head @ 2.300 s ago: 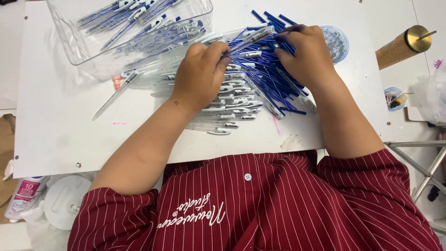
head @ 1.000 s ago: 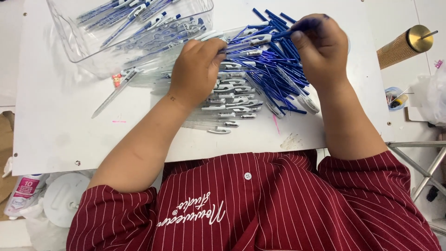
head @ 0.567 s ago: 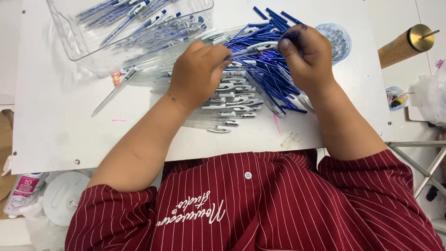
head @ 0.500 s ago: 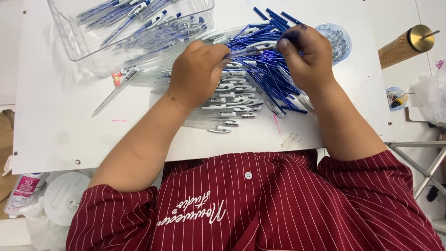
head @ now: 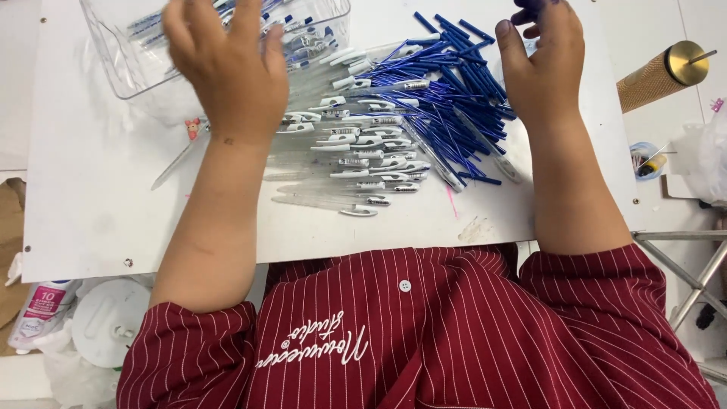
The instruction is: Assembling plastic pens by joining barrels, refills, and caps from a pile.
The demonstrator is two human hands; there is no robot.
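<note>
Landmark: white board (head: 113,227), nearest edge against the person's striped red shirt (head: 424,333).

Mid-board: a row of clear pen barrels (head: 356,163) with white clips, roughly a dozen showing; an exact count isn't possible where they overlap. Right of them, a heap of blue refills (head: 447,91), dozens, too tangled to count.

Right hand (head: 545,68) sits at the refill heap's right edge, fingers loosely curled; can't tell if it grips one. Left hand (head: 223,64) hovers spread and empty over the board's far-left corner, just above the one clear plastic bin (head: 136,76) of finished pens.

Likely best practice: pull refills singly from the heap's edge and keep barrels parallel.
</note>
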